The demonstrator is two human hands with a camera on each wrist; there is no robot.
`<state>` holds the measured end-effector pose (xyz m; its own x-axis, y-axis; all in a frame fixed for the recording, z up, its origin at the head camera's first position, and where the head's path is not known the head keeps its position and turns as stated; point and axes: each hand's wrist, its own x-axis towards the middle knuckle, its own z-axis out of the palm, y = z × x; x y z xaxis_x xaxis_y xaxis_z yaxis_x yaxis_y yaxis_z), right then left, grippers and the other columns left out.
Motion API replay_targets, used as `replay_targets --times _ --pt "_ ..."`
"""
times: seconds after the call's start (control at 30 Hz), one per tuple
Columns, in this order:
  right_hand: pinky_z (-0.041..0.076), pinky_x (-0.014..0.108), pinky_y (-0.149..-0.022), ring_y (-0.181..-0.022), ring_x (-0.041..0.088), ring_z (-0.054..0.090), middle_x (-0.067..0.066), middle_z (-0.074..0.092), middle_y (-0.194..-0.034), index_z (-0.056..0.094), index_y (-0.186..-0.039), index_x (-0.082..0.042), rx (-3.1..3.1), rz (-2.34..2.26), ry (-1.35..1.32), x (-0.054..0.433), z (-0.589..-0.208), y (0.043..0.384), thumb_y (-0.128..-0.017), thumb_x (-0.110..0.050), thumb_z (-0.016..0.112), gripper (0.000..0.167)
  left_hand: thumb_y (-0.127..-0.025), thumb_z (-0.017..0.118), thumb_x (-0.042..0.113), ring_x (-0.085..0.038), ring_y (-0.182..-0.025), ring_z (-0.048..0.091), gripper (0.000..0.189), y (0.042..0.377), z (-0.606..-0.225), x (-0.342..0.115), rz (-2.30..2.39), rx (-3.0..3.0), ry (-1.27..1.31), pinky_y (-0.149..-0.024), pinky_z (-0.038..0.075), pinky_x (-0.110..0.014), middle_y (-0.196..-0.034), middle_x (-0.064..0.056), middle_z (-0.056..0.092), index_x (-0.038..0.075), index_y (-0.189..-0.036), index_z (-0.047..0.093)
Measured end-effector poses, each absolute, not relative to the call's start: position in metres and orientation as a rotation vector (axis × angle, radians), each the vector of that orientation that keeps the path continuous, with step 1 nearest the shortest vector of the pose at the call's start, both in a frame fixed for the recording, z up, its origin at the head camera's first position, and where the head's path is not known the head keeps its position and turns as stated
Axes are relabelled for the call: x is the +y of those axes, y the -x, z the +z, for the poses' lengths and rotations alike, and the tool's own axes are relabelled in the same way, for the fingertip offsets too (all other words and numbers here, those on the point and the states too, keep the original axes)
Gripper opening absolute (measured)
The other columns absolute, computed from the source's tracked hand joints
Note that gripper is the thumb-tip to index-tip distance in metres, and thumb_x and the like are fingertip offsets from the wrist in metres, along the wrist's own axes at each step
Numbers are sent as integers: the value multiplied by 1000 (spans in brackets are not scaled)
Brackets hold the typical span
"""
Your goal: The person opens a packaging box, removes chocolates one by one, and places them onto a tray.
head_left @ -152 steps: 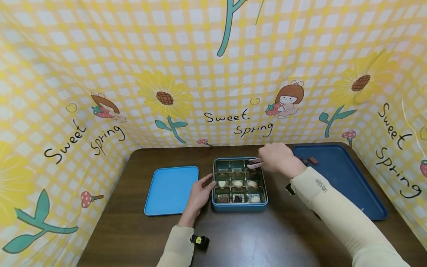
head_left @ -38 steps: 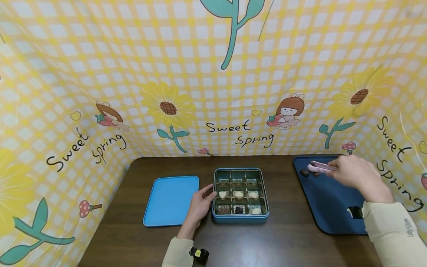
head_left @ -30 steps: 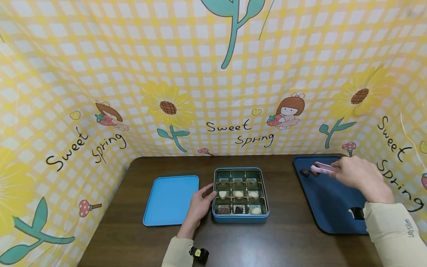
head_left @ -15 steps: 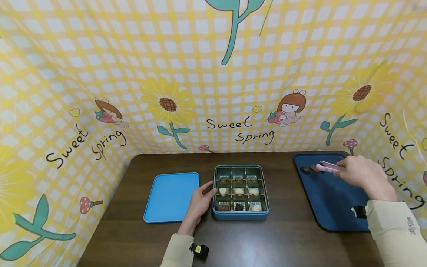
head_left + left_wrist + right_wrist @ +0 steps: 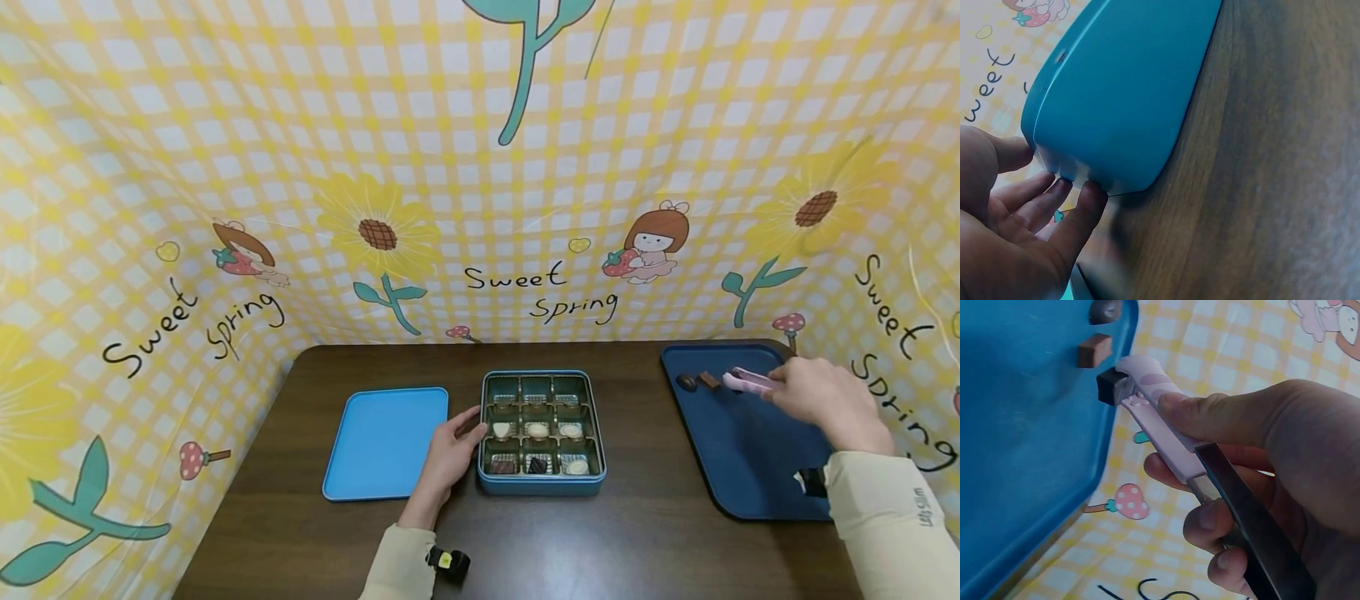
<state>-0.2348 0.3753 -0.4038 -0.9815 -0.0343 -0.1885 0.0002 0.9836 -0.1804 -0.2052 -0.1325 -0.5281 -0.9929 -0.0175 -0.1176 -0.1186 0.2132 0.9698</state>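
Note:
My right hand (image 5: 828, 400) grips pink-tipped tongs (image 5: 1169, 428) over the blue tray (image 5: 765, 467). In the right wrist view, a dark square chocolate (image 5: 1109, 386) sits at the tong tips. A brown block of chocolate (image 5: 708, 381) and a dark rounded one (image 5: 686, 382) lie beside it on the tray. With its fingertips, my left hand (image 5: 448, 454) touches the left wall of a blue tin (image 5: 540, 485); its thumb is at the rim. The tin has a gold divider; white pieces (image 5: 537, 430) fill its middle row, and brown, dark striped and white pieces its front row.
A light blue lid (image 5: 386, 446) lies flat to the left of the tin. All of this stands on a dark wooden table (image 5: 525, 550). A yellow checked cloth (image 5: 480, 192) rises behind the table and at both sides.
My right hand has gone from the tin's back right corner to the tray. Over the last second the tongs moved right, uncovering the brown chocolate. The left hand stays at the tin.

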Motion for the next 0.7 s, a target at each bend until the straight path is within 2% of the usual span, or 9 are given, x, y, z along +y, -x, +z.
replay_targets --times 0.2,0.43,0.7 --pt "40 41 -53 -69 32 53 23 65 -91 66 -125 4 2931 -289 -59 381 -416 238 -93 -33 70 49 -103 61 19 -29 -122 61 44 205 -529 -133 1902 2390 142 -89 56 -39 -138 -16 61 6 -144 56" --pt "42 45 -54 -73 37 56 32 63 -104 63 -129 4 2935 -313 -148 385 -432 244 -93 -35 70 54 -103 62 19 -27 -118 62 44 206 -529 -133 1917 2381 131 -85 56 -35 -138 -17 61 5 -144 56" --pt "41 43 -55 -71 35 55 27 64 -94 64 -126 6 2912 -348 -179 382 -438 245 -93 -33 69 51 -103 61 19 -27 -116 63 47 204 -526 -133 1924 2367 119 -81 56 -38 -140 -20 59 3 -146 53"
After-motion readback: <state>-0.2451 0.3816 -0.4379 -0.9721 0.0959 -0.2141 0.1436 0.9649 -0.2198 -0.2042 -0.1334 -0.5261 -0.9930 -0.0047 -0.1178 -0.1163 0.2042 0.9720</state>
